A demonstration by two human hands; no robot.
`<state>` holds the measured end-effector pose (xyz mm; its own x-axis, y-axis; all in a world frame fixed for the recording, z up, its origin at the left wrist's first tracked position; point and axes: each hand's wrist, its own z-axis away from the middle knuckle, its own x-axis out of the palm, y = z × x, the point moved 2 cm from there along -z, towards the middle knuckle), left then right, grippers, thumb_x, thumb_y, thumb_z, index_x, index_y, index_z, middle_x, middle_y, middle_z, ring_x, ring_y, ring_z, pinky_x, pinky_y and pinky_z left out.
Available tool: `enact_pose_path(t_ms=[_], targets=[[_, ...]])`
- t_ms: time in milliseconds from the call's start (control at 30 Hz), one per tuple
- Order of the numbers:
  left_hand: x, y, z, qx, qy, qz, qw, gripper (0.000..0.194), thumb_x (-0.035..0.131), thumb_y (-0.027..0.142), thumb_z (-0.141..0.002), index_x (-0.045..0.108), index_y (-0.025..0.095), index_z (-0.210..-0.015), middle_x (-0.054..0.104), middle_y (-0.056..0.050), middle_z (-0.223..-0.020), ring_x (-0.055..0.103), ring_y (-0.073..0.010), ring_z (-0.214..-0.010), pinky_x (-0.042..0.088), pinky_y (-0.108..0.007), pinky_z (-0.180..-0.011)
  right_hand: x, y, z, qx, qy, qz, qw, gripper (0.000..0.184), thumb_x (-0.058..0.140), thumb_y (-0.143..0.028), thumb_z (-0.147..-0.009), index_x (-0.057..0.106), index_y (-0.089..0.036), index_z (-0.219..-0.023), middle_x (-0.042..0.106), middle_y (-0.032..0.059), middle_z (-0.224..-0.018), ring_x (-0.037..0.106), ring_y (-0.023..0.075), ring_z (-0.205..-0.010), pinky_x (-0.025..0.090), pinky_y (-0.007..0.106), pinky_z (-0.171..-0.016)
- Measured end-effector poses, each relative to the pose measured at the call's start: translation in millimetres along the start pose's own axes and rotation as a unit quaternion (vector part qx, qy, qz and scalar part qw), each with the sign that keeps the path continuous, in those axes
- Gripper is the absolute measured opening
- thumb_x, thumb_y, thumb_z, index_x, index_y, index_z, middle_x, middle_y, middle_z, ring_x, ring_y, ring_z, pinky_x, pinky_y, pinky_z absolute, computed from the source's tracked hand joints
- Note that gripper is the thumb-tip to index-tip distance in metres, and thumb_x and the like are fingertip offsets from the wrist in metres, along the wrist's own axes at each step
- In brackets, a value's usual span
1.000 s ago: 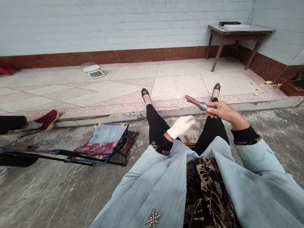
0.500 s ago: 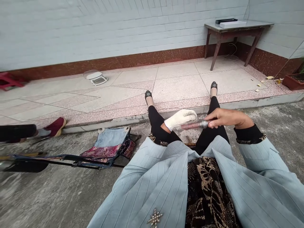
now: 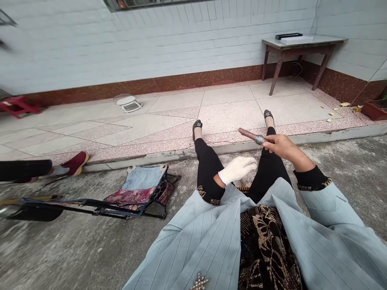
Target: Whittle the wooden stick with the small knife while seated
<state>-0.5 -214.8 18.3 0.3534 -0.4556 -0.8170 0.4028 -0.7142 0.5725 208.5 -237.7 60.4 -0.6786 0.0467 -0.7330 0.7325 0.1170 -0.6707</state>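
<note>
I sit on the ground with my legs stretched out onto a tiled step. My right hand (image 3: 279,146) is closed round a brown wooden stick (image 3: 248,134) that has a wad of thin silvery wire wound on it (image 3: 259,139). The stick points up and to the left. My left hand (image 3: 237,170), in a white knit glove, sits lower between my knees, its fingers pinched together near a fine thread that runs down from the wire wad. What the gloved fingers grip is too thin to make out.
A folded camp stool with patterned fabric (image 3: 136,191) lies on the concrete at my left. Another person's leg and red shoe (image 3: 74,162) reach in from the left edge. A wooden table (image 3: 300,50) stands at the back right wall, a white stand (image 3: 128,102) on the tiles.
My right hand lifted the stick up and away from the gloved hand, which dropped lower between my knees. The camera tilted up slightly.
</note>
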Motion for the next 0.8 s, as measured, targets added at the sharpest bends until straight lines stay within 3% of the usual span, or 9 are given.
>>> enact_pose_path(t_ms=[167, 267, 367, 433, 500, 567, 633, 700, 800], targets=[[-6.1, 9.3, 4.0, 0.020, 0.008, -0.223, 0.975, 0.032, 0.039, 0.038, -0.098, 0.065, 0.020, -0.096, 0.068, -0.004, -0.083, 0.063, -0.0186, -0.078, 0.039, -0.027, -0.067, 11.0, -8.4, 3.6, 0.009, -0.014, 0.196, 0.981, 0.027, 0.051, -0.036, -0.091, 0.071, -0.018, -0.094, 0.067, 0.0089, -0.078, 0.058, 0.0190, -0.070, 0.034, 0.029, -0.061], [-18.3, 11.5, 5.1, 0.042, -0.006, -0.261, 0.964, 0.030, 0.042, 0.038, -0.097, 0.066, 0.020, -0.096, 0.069, -0.006, -0.085, 0.064, -0.0192, -0.079, 0.038, -0.026, -0.065, 15.1, -11.3, 6.9, 0.006, -0.099, 0.257, 0.961, 0.023, 0.055, -0.032, -0.090, 0.071, -0.016, -0.086, 0.067, 0.0115, -0.080, 0.060, 0.0205, -0.073, 0.035, 0.030, -0.062], [-32.6, 5.9, 3.0, 0.055, -0.014, -0.196, 0.979, 0.026, 0.046, 0.035, -0.095, 0.067, 0.019, -0.091, 0.068, -0.004, -0.083, 0.062, -0.0168, -0.075, 0.038, -0.025, -0.065, 13.6, -18.0, 14.9, -0.038, -0.261, 0.202, 0.943, 0.018, 0.057, -0.025, -0.087, 0.068, -0.016, -0.076, 0.064, 0.0069, -0.069, 0.057, 0.0167, -0.064, 0.036, 0.029, -0.059], [-36.5, -0.7, 0.4, 0.066, -0.034, -0.068, 0.995, 0.024, 0.048, 0.032, -0.093, 0.067, 0.018, -0.090, 0.066, -0.001, -0.081, 0.059, -0.0141, -0.073, 0.040, -0.024, -0.068, 9.3, -25.2, 22.8, -0.080, -0.361, 0.090, 0.925, 0.019, 0.055, -0.026, -0.089, 0.068, -0.016, -0.081, 0.061, 0.0027, -0.067, 0.056, 0.0135, -0.059, 0.039, 0.027, -0.057], [-33.1, -7.6, -2.0, 0.069, -0.050, 0.100, 0.991, 0.021, 0.050, 0.031, -0.091, 0.065, 0.016, -0.090, 0.066, -0.001, -0.082, 0.058, -0.0120, -0.074, 0.042, -0.024, -0.072, 3.2, -31.3, 28.3, -0.108, -0.394, -0.029, 0.912, 0.021, 0.056, -0.032, -0.090, 0.069, -0.016, -0.092, 0.061, 0.0002, -0.070, 0.055, 0.0113, -0.060, 0.041, 0.025, -0.058], [-23.8, -13.3, -3.4, 0.044, -0.029, 0.238, 0.970, 0.021, 0.053, 0.031, -0.088, 0.063, 0.013, -0.088, 0.064, -0.003, -0.082, 0.056, -0.0109, -0.071, 0.044, -0.024, -0.071, -2.2, -33.4, 29.2, -0.110, -0.353, -0.116, 0.922, 0.026, 0.059, -0.038, -0.089, 0.069, -0.016, -0.100, 0.060, -0.0008, -0.073, 0.053, 0.0097, -0.061, 0.040, 0.023, -0.057], [-12.5, -17.5, -3.0, -0.018, 0.030, 0.310, 0.950, 0.023, 0.051, 0.033, -0.089, 0.061, 0.012, -0.086, 0.058, 0.000, -0.071, 0.046, -0.0079, -0.058, 0.040, -0.023, -0.059, -5.2, -31.4, 26.4, -0.087, -0.281, -0.184, 0.938, 0.027, 0.061, -0.041, -0.087, 0.068, -0.016, -0.094, 0.059, -0.0008, -0.073, 0.050, 0.0084, -0.059, 0.038, 0.022, -0.053], [-1.3, -16.4, -1.3, -0.037, 0.027, 0.335, 0.941, 0.029, 0.047, 0.036, -0.091, 0.060, 0.013, -0.081, 0.054, 0.001, -0.067, 0.039, -0.0065, -0.053, 0.035, -0.022, -0.053, -6.0, -27.7, 21.8, -0.063, -0.204, -0.250, 0.944, 0.029, 0.061, -0.043, -0.087, 0.065, -0.015, -0.084, 0.057, -0.0002, -0.072, 0.048, 0.0079, -0.058, 0.036, 0.021, -0.051], [7.3, -11.9, 1.5, -0.022, 0.003, 0.314, 0.949, 0.033, 0.046, 0.040, -0.092, 0.061, 0.013, -0.080, 0.054, 0.001, -0.069, 0.040, -0.0066, -0.055, 0.033, -0.021, -0.053, -5.1, -21.9, 15.5, -0.030, -0.113, -0.311, 0.943, 0.030, 0.064, -0.043, -0.085, 0.062, -0.014, -0.078, 0.057, 0.0007, -0.071, 0.048, 0.0075, -0.057, 0.036, 0.021, -0.050]])
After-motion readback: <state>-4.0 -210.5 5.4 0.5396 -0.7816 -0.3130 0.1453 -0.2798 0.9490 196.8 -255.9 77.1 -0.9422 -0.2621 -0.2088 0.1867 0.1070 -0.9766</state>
